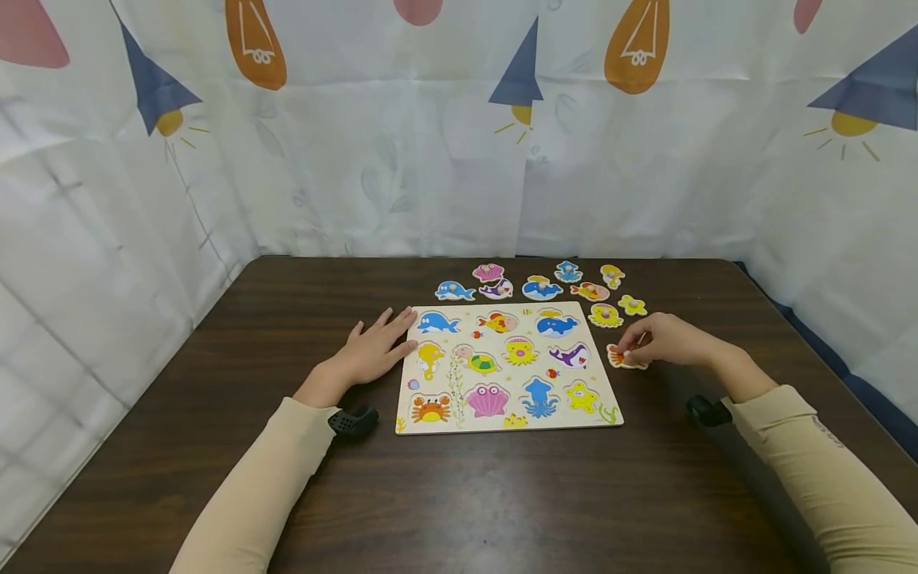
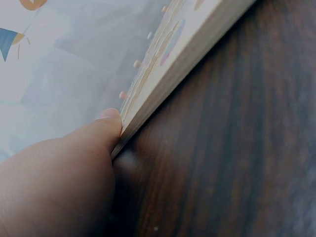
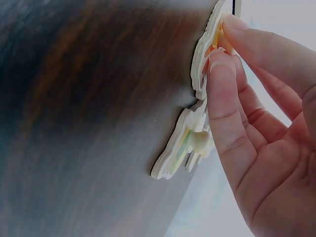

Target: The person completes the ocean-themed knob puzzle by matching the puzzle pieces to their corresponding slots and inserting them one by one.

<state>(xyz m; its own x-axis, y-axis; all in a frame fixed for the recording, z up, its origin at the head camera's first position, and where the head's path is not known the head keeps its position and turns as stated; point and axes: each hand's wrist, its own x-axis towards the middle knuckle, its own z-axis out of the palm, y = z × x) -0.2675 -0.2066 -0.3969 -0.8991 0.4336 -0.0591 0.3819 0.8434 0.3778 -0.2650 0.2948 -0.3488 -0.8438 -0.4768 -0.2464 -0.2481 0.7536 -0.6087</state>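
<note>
A wooden puzzle board (image 1: 445, 363) printed with sea animals lies flat on the table. My left hand (image 1: 373, 351) is spread at its left side, fingertips on the board's edge. The left wrist view shows the thumb (image 2: 111, 116) against the board's side (image 2: 168, 79). To the right of the board, my right hand (image 1: 663, 339) pinches the small knob of an orange crab puzzle piece (image 1: 617, 357) between thumb and fingertips. The right wrist view shows that piece (image 3: 198, 64) tilted on edge, with a green and yellow piece (image 3: 173, 153) beside it.
Several knobbed pieces lie behind the board, among them a blue whale (image 1: 455, 292), a pink shell (image 1: 488, 273) and a blue squid (image 1: 568, 272). A yellow octopus (image 1: 606, 316) and a yellow starfish (image 1: 633, 304) sit near the right hand. A printed curtain (image 1: 445, 175) stands behind the table.
</note>
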